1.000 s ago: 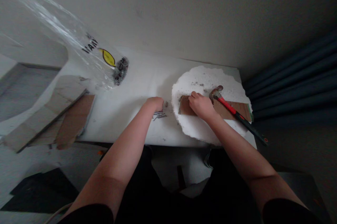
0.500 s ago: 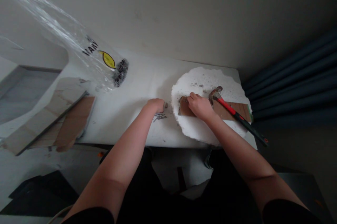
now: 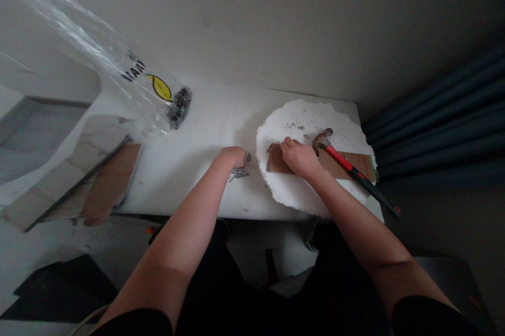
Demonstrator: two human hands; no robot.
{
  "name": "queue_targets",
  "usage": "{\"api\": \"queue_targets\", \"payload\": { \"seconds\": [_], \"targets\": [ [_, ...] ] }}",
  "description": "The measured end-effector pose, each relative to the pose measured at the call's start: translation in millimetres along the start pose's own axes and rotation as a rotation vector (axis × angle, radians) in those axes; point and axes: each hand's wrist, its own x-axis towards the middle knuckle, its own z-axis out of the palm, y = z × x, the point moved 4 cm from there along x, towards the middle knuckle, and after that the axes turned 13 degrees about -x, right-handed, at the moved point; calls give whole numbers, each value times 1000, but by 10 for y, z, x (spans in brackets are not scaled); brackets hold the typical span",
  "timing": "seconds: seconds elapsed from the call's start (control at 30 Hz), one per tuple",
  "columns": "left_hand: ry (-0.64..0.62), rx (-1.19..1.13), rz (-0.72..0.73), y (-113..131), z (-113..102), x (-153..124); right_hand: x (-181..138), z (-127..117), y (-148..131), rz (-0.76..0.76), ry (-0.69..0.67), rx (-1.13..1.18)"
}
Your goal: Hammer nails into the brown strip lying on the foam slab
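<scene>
Right hand point(image 3: 299, 157), fingers bent, sits over the left part of the brown board point(image 3: 331, 166), which lies on the white slab point(image 3: 294, 189); can't tell whether they pinch anything. Left hand point(image 3: 235, 157) is curled just beside the loose nails point(image 3: 239, 173); grip hidden, can't tell. Hammer point(image 3: 357, 174) lies across the board. Likely best: keep the board flat so it can't rock, take nails singly, and keep fingertips off their points.

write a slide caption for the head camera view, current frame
Left hand beside loose nails, right hand at a brown board, claw hammer lying across it.
</scene>
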Motion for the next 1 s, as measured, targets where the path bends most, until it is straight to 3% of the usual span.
{"api": "queue_targets", "payload": {
  "seconds": [0.47,0.6,0.7,0.77,0.83,0.9,1.0],
  "targets": [
    [-4,8,-25,19,-62,-62,-38,6,157,91,89,225],
    [128,-25,-109,-41,-127,-36,-50,15,216,178,168,323],
    [397,-183,-95,-13,-263,-52,-62,11,309,266,290,452],
    [637,-391,9,59,-387,-106,-67,10,333,256,340,535],
    [770,-631,187,163,-471,-167,-68,11,312,207,348,583],
    [706,-824,406,301,-487,-201,-68,5,266,161,356,610],
    [384,-999,666,515,-399,-222,-62,-21,201,143,425,661]
  ]
}}
